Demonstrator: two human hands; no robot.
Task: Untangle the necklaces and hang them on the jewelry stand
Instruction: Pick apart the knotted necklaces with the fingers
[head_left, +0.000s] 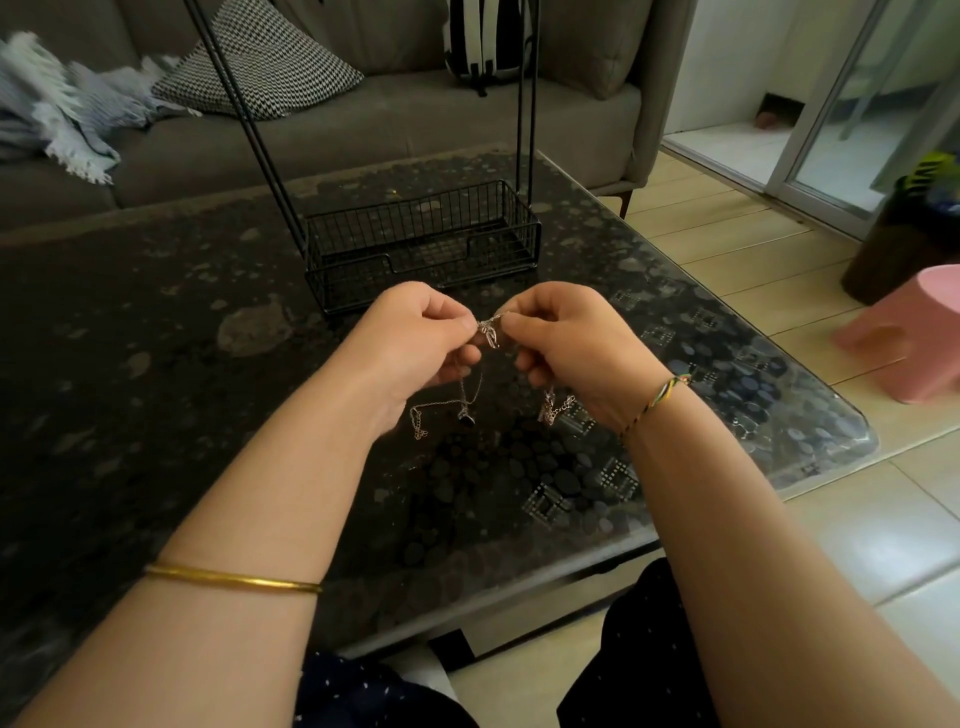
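A tangle of thin silver necklaces (489, 330) is held in the air above the dark table (156, 338). My left hand (415, 343) pinches the knot from the left, and my right hand (571, 348) pinches it from the right. Loose chain ends and a dark pendant (464, 414) dangle below my left hand; a clasp end (553, 408) hangs below my right hand. The black wire jewelry stand (423, 244) sits just behind my hands, its basket base empty and its two uprights rising out of view. Its hanging bar is hidden above the frame.
A grey sofa (363, 119) with a patterned cushion (260, 62) and a blanket stands behind the table. A pink stool (909, 338) sits on the tiled floor at the right. The table's near edge runs just above my knees.
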